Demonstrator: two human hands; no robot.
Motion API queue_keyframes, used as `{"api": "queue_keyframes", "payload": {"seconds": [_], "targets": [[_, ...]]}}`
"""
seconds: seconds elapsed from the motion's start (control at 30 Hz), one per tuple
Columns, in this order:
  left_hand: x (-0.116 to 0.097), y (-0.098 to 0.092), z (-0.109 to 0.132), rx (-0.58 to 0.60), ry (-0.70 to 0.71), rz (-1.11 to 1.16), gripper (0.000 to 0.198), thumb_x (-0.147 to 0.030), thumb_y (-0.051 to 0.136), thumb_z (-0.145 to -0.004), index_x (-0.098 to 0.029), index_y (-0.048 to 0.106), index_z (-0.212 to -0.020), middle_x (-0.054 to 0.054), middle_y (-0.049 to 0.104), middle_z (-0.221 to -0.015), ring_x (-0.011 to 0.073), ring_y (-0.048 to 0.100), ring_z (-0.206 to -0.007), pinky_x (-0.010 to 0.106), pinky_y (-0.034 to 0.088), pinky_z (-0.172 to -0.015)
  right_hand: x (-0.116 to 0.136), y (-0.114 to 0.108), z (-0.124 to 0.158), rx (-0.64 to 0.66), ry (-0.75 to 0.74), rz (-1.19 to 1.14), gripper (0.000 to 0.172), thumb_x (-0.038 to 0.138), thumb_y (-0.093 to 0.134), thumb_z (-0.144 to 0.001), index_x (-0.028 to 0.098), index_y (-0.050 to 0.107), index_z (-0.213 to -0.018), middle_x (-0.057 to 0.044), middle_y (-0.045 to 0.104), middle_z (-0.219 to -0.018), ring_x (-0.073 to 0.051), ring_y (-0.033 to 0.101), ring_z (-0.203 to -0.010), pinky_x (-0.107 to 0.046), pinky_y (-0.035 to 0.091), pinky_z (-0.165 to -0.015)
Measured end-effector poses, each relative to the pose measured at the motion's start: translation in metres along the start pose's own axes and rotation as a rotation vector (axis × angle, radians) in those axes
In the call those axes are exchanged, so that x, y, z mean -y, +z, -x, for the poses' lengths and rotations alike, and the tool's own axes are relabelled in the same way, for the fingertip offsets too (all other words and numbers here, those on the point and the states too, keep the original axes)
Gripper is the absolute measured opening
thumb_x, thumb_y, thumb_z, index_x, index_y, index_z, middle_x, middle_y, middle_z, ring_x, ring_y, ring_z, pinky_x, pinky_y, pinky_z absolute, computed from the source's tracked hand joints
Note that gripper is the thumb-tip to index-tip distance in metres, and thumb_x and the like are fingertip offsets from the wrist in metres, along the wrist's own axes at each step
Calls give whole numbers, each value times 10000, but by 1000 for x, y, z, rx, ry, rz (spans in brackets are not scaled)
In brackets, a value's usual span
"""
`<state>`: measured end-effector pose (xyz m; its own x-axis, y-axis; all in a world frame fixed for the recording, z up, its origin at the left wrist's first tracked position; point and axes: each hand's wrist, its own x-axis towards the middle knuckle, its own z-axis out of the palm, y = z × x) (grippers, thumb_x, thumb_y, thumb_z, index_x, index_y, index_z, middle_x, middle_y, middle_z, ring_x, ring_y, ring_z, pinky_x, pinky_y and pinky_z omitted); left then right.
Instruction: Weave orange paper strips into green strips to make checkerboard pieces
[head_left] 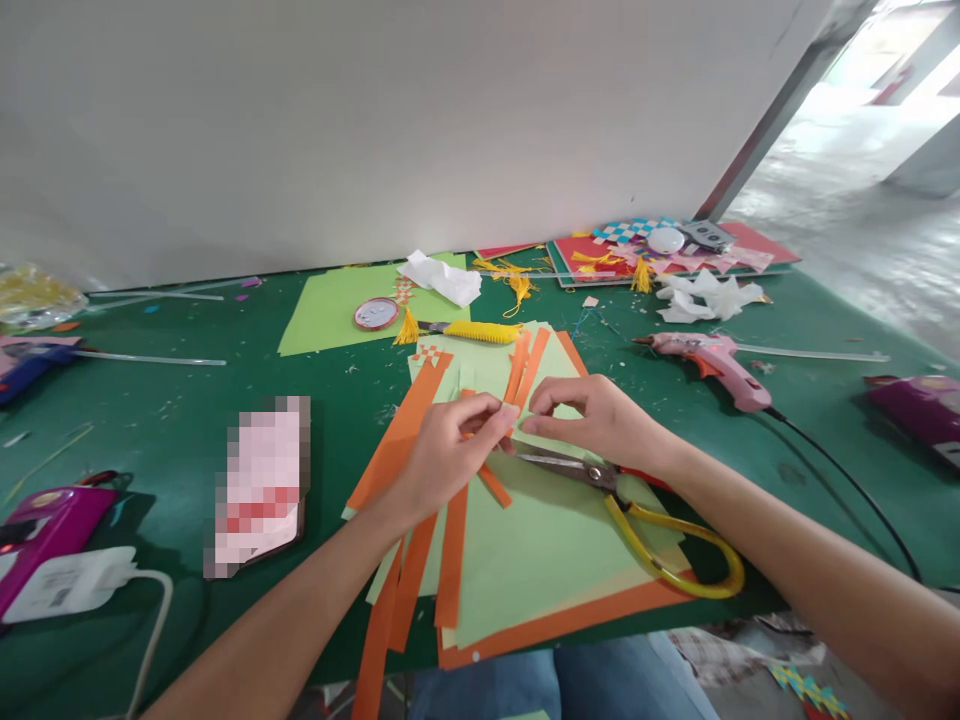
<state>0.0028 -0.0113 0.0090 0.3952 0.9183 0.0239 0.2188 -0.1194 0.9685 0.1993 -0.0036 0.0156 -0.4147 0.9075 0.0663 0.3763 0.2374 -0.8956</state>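
My left hand (461,440) is closed, thumb and forefinger pinched on a small paper strip (510,411) over the paper stack. Close beside it, my right hand (596,418) has curled fingers with the tips drawn near each other; whatever lies between them is too small to make out. Below both hands are pale green paper sheets (555,560) with orange paper strips (452,560) on and beside them. Yellow-handled scissors (600,478) lie under my right wrist, blades pointing at my left fingers. A yellow utility knife (480,332) rests just beyond the hands.
A pink glue gun (712,362) with a cord lies right, a purple device (919,415) past it. A phone (262,485), partly blurred, and a purple device (56,530) with a white plug lie left. Crumpled tissue (442,278), yellow tassels (517,285) and green sheets (319,310) lie behind.
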Motion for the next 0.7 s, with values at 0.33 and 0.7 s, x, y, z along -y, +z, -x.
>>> {"api": "queue_keyframes", "payload": {"seconds": [0.33, 0.7], "targets": [[10, -16, -17, -462, 32, 406, 183, -352, 685, -813, -182, 640, -761, -14, 654, -690, 136, 678, -674, 208, 479, -585, -7, -4, -2, -400, 12, 157, 280, 409, 585, -872, 184, 670, -1016, -46, 699, -906, -158, 620, -756, -274, 469, -661], [19, -26, -24, -558, -90, 715, 236, -342, 737, -742, -156, 597, -782, 35, 728, -781, 110, 678, -689, 192, 454, -596, 8, 29, 8, 152, -320, 708, 249, 390, 624, -871, 155, 688, -923, -82, 667, -891, -242, 577, -914, -391, 479, -808]]}}
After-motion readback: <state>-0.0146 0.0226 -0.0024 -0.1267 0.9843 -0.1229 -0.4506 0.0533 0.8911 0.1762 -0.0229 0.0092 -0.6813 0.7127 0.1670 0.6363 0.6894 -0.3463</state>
